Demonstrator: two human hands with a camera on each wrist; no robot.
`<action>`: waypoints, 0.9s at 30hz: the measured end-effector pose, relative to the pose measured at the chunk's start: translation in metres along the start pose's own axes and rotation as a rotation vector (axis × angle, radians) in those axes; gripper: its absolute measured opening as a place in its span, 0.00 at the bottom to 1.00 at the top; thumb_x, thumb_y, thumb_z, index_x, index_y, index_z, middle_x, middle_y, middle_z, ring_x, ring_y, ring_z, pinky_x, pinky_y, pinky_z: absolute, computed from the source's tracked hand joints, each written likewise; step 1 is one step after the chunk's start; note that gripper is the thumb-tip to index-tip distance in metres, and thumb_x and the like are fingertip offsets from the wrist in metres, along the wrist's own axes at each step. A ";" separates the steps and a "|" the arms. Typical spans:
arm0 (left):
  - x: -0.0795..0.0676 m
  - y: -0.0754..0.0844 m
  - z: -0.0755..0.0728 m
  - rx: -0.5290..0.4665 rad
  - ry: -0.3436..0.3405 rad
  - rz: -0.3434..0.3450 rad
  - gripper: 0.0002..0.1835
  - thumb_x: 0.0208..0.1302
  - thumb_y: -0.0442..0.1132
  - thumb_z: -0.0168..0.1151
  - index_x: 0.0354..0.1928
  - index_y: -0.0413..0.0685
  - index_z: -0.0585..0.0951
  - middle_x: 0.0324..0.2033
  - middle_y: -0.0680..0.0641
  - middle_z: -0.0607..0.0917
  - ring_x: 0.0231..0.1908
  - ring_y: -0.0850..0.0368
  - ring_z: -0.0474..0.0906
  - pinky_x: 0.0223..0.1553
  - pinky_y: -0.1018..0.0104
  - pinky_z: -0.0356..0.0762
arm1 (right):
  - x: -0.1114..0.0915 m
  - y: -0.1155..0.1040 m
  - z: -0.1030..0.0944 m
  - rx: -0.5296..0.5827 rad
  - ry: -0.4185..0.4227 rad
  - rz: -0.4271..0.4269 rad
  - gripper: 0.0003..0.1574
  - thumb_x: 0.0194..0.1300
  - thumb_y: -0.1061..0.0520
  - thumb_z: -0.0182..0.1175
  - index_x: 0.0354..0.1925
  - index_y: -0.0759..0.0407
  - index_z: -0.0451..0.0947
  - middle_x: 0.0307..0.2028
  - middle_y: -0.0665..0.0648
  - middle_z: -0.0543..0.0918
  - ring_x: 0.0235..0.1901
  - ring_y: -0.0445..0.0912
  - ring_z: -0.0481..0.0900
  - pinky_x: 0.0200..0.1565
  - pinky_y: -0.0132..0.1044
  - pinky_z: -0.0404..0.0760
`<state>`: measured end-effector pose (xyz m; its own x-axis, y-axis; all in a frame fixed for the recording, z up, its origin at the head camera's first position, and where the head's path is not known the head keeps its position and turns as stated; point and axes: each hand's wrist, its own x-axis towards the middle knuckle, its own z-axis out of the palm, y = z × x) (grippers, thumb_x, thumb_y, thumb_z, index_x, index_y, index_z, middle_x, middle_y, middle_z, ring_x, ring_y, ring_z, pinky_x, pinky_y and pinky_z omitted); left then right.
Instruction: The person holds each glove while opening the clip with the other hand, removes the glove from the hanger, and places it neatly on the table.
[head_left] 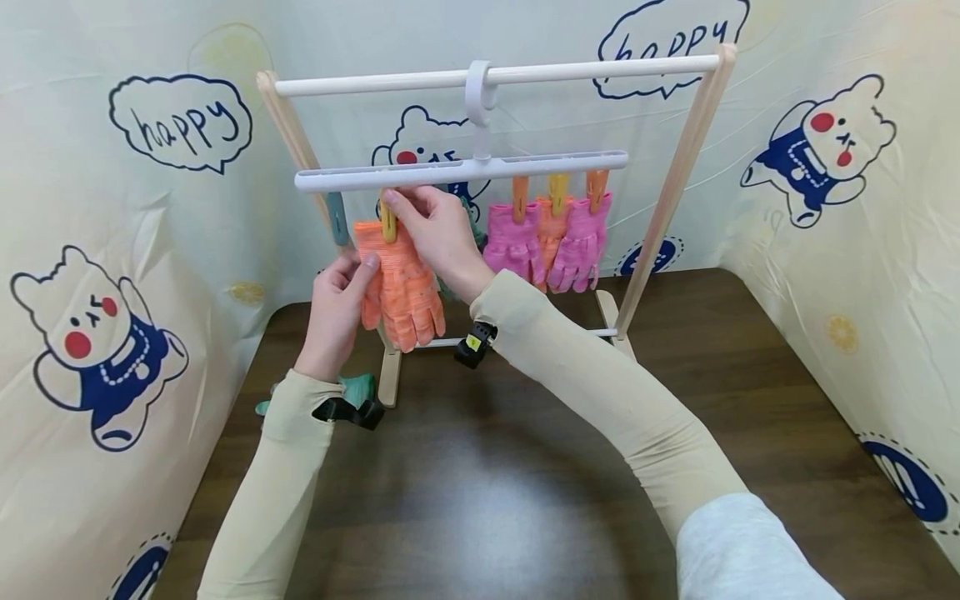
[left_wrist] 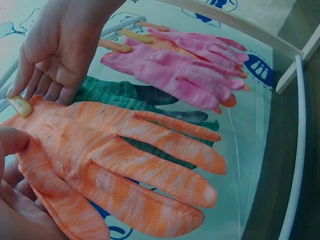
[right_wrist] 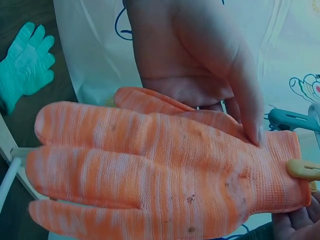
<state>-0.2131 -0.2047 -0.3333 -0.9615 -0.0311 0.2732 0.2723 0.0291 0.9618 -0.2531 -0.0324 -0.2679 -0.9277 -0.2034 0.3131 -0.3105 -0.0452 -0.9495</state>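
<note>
An orange striped glove [head_left: 405, 287] hangs cuff-up below the left part of a white hanger bar [head_left: 390, 177]. A yellow clothespin [head_left: 387, 221] sits on its cuff. My left hand [head_left: 335, 304] pinches the glove's edge near the cuff, thumb in front and fingers behind. At the clothespin's top my right hand [head_left: 442, 229] pinches with the thumb; its other fingers are partly hidden behind the glove in the right wrist view. The clothespin also shows clearly on the cuff [right_wrist: 285, 165] there. A blue clothespin [head_left: 337, 218] hangs just left of the glove.
Pink gloves [head_left: 581, 242] and another orange glove [head_left: 551, 237] hang clipped at the bar's right. A dark green glove [left_wrist: 107, 92] hangs behind my orange one. A wooden rack [head_left: 675, 183] carries the hanger. A green glove [right_wrist: 30, 62] lies on the brown table [head_left: 480, 500].
</note>
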 end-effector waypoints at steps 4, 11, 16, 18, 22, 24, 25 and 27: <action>-0.001 0.000 0.000 0.017 -0.002 0.001 0.11 0.77 0.48 0.61 0.50 0.51 0.83 0.35 0.53 0.84 0.36 0.60 0.79 0.37 0.72 0.79 | -0.001 0.001 0.000 0.038 0.027 -0.021 0.20 0.76 0.52 0.62 0.61 0.59 0.83 0.50 0.53 0.89 0.47 0.41 0.85 0.51 0.30 0.83; -0.003 -0.003 -0.001 0.036 0.012 0.007 0.09 0.77 0.49 0.61 0.46 0.53 0.83 0.33 0.53 0.81 0.34 0.59 0.76 0.35 0.72 0.77 | 0.000 0.002 0.001 0.067 0.044 -0.015 0.19 0.75 0.53 0.64 0.59 0.59 0.85 0.48 0.53 0.90 0.45 0.41 0.85 0.50 0.30 0.83; -0.004 -0.006 -0.003 0.035 0.011 0.014 0.10 0.77 0.49 0.61 0.46 0.53 0.84 0.33 0.53 0.82 0.34 0.59 0.77 0.35 0.71 0.78 | 0.000 0.004 0.002 0.074 0.049 -0.027 0.19 0.75 0.54 0.64 0.59 0.59 0.85 0.47 0.53 0.90 0.44 0.41 0.84 0.50 0.31 0.84; -0.004 -0.007 -0.004 0.033 0.011 0.020 0.10 0.77 0.49 0.61 0.46 0.52 0.84 0.32 0.52 0.82 0.34 0.59 0.78 0.35 0.71 0.78 | 0.000 0.005 0.002 0.082 0.052 -0.031 0.19 0.75 0.54 0.64 0.58 0.59 0.85 0.46 0.53 0.90 0.44 0.42 0.84 0.50 0.31 0.84; -0.006 -0.009 -0.005 0.033 0.015 0.021 0.10 0.76 0.49 0.62 0.46 0.52 0.85 0.32 0.52 0.82 0.34 0.58 0.78 0.35 0.71 0.78 | 0.001 0.006 0.002 0.094 0.060 -0.029 0.18 0.74 0.54 0.65 0.57 0.59 0.86 0.44 0.53 0.90 0.44 0.42 0.84 0.50 0.31 0.83; -0.006 -0.010 -0.005 0.034 0.016 0.022 0.10 0.76 0.49 0.62 0.46 0.52 0.85 0.32 0.52 0.82 0.35 0.58 0.78 0.35 0.70 0.78 | 0.001 0.007 0.002 0.100 0.062 -0.034 0.17 0.74 0.54 0.65 0.57 0.60 0.87 0.44 0.54 0.90 0.44 0.42 0.84 0.50 0.31 0.83; -0.006 -0.010 -0.006 0.031 0.019 0.024 0.10 0.76 0.49 0.62 0.46 0.52 0.85 0.32 0.52 0.82 0.35 0.58 0.78 0.35 0.70 0.78 | 0.001 0.007 0.002 0.100 0.064 -0.035 0.17 0.74 0.54 0.65 0.56 0.60 0.87 0.44 0.54 0.90 0.43 0.42 0.84 0.50 0.31 0.83; -0.007 -0.012 -0.006 0.029 0.028 0.033 0.10 0.76 0.49 0.62 0.46 0.52 0.85 0.32 0.52 0.82 0.34 0.57 0.78 0.35 0.70 0.78 | 0.001 0.007 0.002 0.102 0.067 -0.040 0.17 0.74 0.55 0.65 0.56 0.60 0.87 0.45 0.55 0.90 0.43 0.43 0.84 0.50 0.32 0.83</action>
<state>-0.2099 -0.2106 -0.3465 -0.9505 -0.0576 0.3055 0.3021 0.0599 0.9514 -0.2557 -0.0352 -0.2743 -0.9280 -0.1333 0.3480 -0.3278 -0.1521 -0.9324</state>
